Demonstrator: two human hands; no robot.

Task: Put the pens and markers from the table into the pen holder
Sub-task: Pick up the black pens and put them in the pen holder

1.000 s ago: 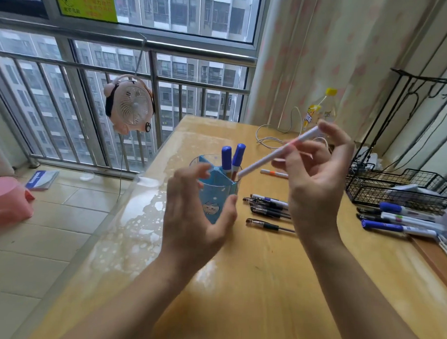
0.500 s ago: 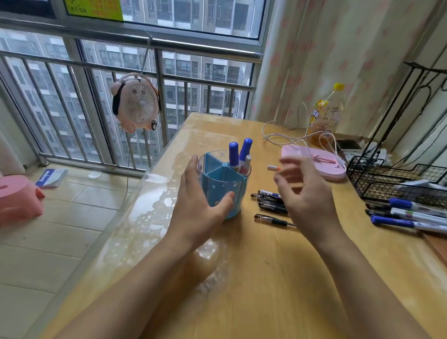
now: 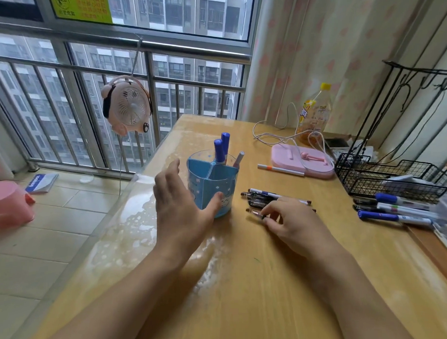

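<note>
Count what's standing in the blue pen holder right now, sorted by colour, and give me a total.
Blue-capped markers: 2
Pale pen with a grey tip: 1
Total: 3 in the pen holder

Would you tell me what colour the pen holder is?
Light blue with small pale cartoon prints; the pen holder shows best in the head view.
</note>
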